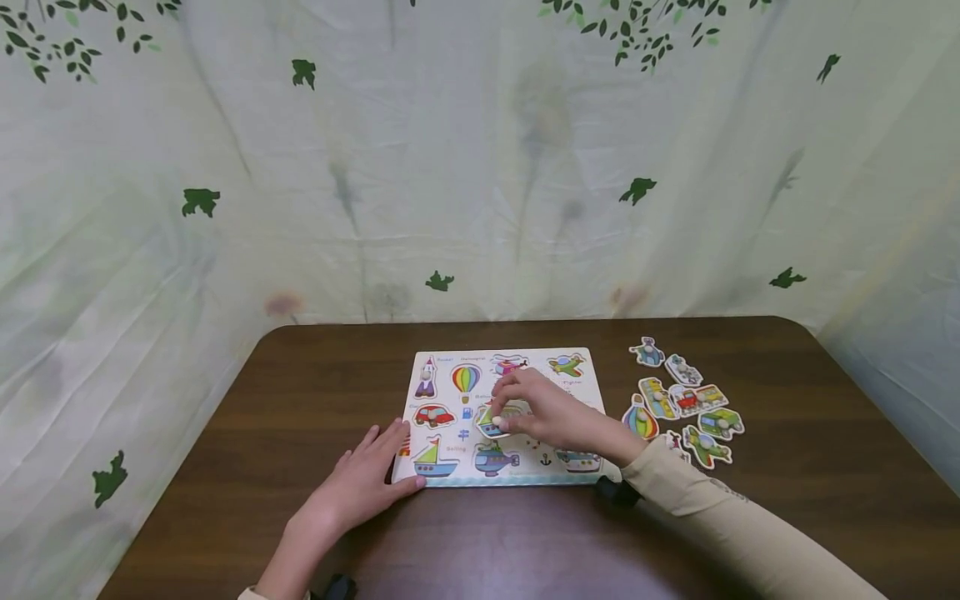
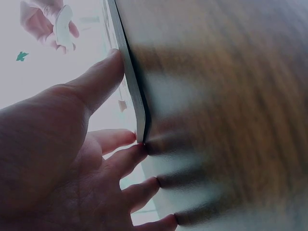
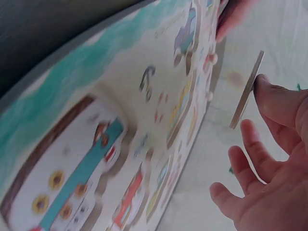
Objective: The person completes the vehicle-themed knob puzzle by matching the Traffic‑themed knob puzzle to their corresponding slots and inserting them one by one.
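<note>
A wooden peg-puzzle board [image 1: 461, 446] with vehicle pictures lies on the table. My right hand [image 1: 551, 410] pinches a sailboat puzzle piece [image 1: 486, 423] between thumb and fingers, over the middle of the board. In the right wrist view the piece [image 3: 247, 91] appears edge-on, raised above the board face. My left hand [image 1: 358, 482] rests at the board's near left corner. Its fingers are spread along the left side, and its thumb [image 2: 108, 67] lies on the near edge. A red car [image 1: 433, 416], a hot-air balloon [image 1: 466, 379] and a lower sailboat picture [image 1: 433, 460] show on the board.
Right of the board lies a loose group of several puzzle pieces, among them a balloon piece [image 1: 640, 418], a train piece [image 1: 697, 400] and a green plane piece [image 1: 707, 447]. The brown table [image 1: 315, 392] meets a leaf-printed curtain [image 1: 480, 208] behind.
</note>
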The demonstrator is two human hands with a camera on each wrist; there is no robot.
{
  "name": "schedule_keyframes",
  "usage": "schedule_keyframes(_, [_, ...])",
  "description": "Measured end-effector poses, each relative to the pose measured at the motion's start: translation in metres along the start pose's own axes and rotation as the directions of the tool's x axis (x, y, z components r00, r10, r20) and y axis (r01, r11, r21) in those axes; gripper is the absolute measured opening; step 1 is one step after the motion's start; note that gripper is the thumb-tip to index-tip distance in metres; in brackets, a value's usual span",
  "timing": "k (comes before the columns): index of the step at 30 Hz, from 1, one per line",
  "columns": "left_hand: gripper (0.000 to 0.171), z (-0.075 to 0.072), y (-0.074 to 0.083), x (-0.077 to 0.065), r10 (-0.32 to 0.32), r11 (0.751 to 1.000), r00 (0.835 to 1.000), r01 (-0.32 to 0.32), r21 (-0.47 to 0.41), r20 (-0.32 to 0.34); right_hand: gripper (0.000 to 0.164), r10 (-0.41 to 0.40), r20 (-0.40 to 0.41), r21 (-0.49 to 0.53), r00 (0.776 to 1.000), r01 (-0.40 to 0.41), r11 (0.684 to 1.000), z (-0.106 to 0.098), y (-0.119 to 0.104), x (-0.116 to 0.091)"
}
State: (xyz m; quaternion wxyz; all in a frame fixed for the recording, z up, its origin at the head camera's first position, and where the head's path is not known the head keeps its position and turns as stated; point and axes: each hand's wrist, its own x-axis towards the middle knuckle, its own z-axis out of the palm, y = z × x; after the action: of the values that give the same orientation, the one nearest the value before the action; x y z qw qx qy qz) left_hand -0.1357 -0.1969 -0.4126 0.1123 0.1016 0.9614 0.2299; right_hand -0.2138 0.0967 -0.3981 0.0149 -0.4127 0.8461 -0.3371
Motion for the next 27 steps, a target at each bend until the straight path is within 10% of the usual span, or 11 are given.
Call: schedule_keyframes(27, [0.085, -0.002, 0.000, -0.001, 0.022, 1.000, 1.000, -0.022, 0.002, 0.004, 0.007, 0.002, 0.110, 0.045, 0.994, -0.007, 0.999, 0.035, -0.024, 0.033])
